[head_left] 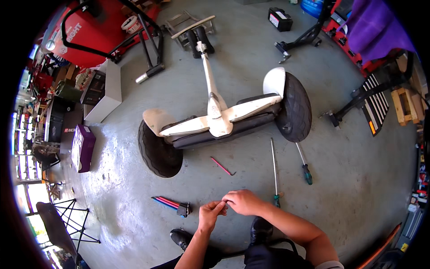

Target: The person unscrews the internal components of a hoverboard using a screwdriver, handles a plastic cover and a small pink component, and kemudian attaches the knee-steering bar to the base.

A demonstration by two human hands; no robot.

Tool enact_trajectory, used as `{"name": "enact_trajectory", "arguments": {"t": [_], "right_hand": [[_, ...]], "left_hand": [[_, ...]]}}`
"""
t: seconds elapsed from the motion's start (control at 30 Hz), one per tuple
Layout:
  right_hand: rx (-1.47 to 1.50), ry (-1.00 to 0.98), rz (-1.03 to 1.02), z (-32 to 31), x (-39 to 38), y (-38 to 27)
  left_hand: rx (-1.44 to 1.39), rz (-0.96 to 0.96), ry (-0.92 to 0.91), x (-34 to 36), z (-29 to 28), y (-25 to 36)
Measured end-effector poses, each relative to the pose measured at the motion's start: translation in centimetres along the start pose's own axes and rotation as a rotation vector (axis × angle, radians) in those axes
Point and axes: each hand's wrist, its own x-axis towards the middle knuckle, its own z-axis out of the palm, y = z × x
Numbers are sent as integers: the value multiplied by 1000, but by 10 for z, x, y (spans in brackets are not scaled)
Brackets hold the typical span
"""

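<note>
My left hand point(211, 215) and my right hand point(241, 201) meet at the lower middle, fingertips pinched on something small that I cannot make out. To their left on the floor lies a hex key set in a dark holder point(182, 209), with coloured keys. A single pink hex key point(221, 165) lies just beyond my hands. Two screwdrivers with green handles, a long one point(274, 168) and a shorter one point(307, 174), lie at the right. Further forward rests a white two-wheeled self-balancing scooter point(219, 116) with a black left tyre point(159, 157) and right tyre point(295, 107).
A folding chair point(53, 224) stands at lower left. Boxes, a purple one point(83, 148) and a grey one point(106, 89), line the left. Red equipment point(83, 29) and metal stands point(152, 54) are at top left. More stands point(340, 114), a battery point(280, 20) and a wooden pallet point(401, 103) are right.
</note>
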Motion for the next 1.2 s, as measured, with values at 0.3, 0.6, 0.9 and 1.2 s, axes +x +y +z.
{"name": "enact_trajectory", "arguments": {"t": [0.3,0.6,0.9,1.2], "right_hand": [[-466,40,248,21,86,41],[581,-7,263,2,-15,-50],[648,98,269,-8,-1,-80],[824,13,391,-8,-10,-79]], "left_hand": [[-302,-122,83,-4,-29,10],[-679,-26,23,29,-30,79],[-759,-15,-163,13,-11,128],[-647,-26,-134,3,-10,111]]}}
